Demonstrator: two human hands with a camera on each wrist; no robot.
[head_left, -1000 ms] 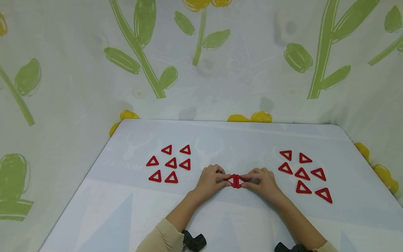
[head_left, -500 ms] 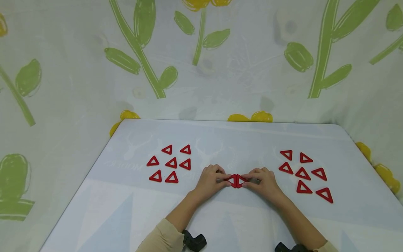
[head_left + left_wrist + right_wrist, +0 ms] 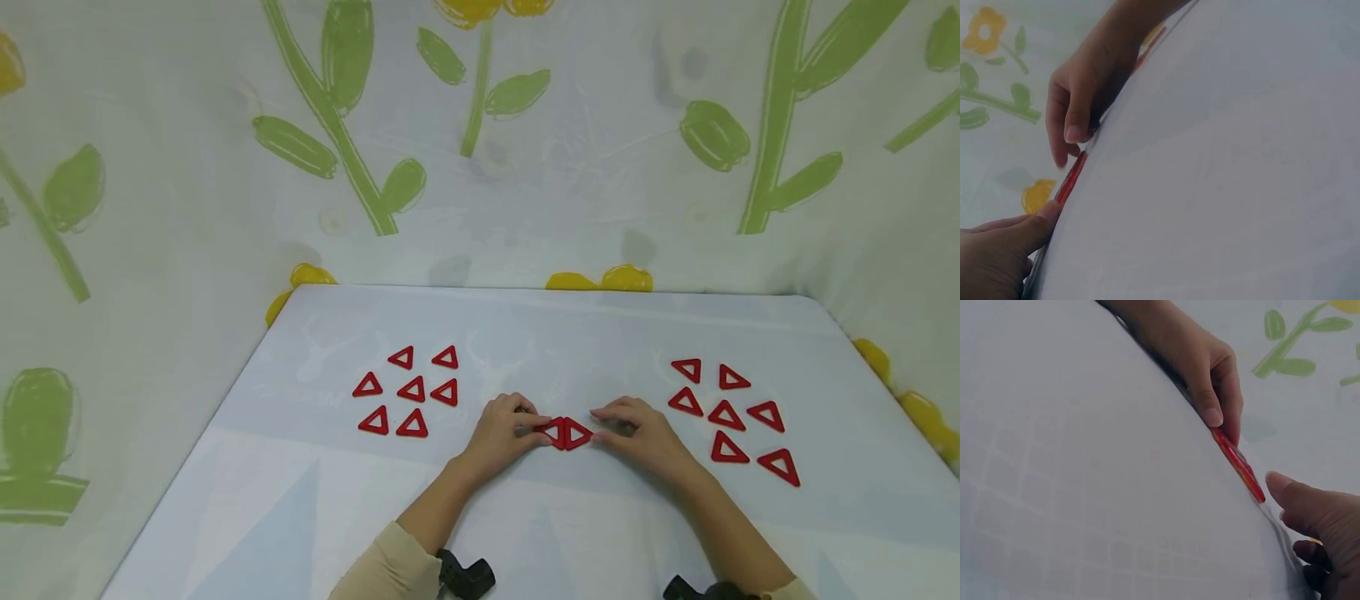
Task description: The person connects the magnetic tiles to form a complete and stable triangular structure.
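Two red hollow triangles lie base to base at the middle of the table, together making a diamond shape. My left hand (image 3: pixel 504 432) pinches the left triangle (image 3: pixel 562 433) between thumb and fingers at its outer corner. Just off the outer tip of the right triangle (image 3: pixel 568 433), my right hand (image 3: pixel 643 435) hovers with thumb and fingers spread apart, holding nothing. In the right wrist view the pair shows edge-on as a thin red strip (image 3: pixel 1238 464), with the left thumb on its far end and a gap before the right thumb.
Several more red triangles (image 3: pixel 411 435) lie spread on the left of the white table (image 3: pixel 525 342). Another scattered group of red triangles (image 3: pixel 731 459) lies to the right, near the right forearm. A patterned cloth wall (image 3: pixel 562 192) rises behind the table's far edge.
My right hand has let go of the right triangle and drawn back slightly to the right, its fingers parting. The left hand keeps its pinch, and the two triangles stay together.
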